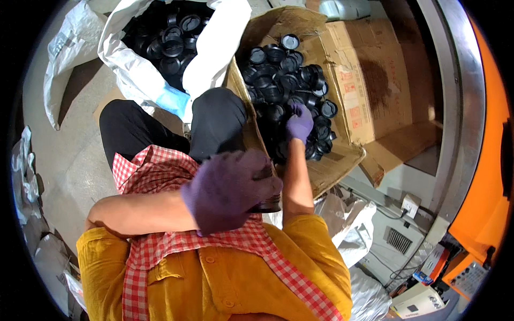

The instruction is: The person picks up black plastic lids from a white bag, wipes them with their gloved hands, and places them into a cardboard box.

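My left hand [230, 187], in a purple glove, is in front of my apron, fingers wrapped round black round plastic lids [269, 205] that look stacked. The palm and fingers hide most of them. Farther off, my right hand [300, 124], gloved the same way, reaches into an open cardboard box [342, 156]. Its fingers curl down among a loose heap of black lids [273, 91]; the fingertips are covered, so what they hold cannot be made out.
A white sack [217, 45] full of similar black lids stands at the far left of the box. Brown cardboard flaps [369, 80] lie to the right, beside an orange machine [490, 160]. Crumpled plastic bags [353, 224] lie near my right elbow. My knees [217, 120] are beside the box.
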{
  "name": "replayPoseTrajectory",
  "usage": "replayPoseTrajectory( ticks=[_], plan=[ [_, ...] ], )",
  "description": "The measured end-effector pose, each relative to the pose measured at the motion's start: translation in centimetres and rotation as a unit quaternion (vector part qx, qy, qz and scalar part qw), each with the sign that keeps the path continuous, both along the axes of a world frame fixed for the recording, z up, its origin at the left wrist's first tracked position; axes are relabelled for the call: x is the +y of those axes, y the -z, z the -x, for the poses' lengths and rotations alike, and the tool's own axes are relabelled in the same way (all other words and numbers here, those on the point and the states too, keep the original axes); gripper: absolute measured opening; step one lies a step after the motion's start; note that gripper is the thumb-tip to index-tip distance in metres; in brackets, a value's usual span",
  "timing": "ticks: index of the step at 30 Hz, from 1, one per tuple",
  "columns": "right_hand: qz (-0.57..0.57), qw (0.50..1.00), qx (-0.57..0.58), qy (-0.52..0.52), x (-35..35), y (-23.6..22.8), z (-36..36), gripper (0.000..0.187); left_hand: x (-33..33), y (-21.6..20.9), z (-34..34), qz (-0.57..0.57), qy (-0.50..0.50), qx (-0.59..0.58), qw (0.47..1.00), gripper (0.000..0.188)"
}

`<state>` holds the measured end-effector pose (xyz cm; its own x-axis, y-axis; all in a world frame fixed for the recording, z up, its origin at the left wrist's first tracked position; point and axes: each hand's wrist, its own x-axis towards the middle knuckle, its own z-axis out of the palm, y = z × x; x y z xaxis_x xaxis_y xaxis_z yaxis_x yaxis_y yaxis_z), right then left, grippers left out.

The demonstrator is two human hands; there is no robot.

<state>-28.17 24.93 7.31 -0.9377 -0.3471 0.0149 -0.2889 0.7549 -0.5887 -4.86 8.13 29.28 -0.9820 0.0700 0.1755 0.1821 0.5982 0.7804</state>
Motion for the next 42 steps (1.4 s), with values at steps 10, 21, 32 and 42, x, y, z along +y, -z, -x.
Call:
replayPoseTrajectory(
  ticks=[10, 21, 32, 42],
  plan=[
    [0.010, 0.978, -0.206, 0.037, -2.4, 11.4, 6.6, 0.029, -10.4, 5.7, 1.2, 0.099, -0.327, 0.036, 0.939, 0.068],
    [0.053, 0.989, 0.135, 0.030, 2.6, 0.4, -0.7, 0.016, -0.6, 6.2, 4.3, -0.242, -0.161, -0.094, 0.952, 0.043],
    [-0.020, 0.946, 0.322, -0.033, 5.7, -7.9, -2.3, 0.044, 1.5, 6.8, 1.2, -0.260, -0.091, -0.060, 0.959, 0.038],
    [0.094, 0.944, 0.315, 0.030, 7.4, -10.8, -1.5, 0.036, 2.6, 6.9, -0.1, -0.318, -0.085, -0.105, 0.939, 0.040]
  ],
)
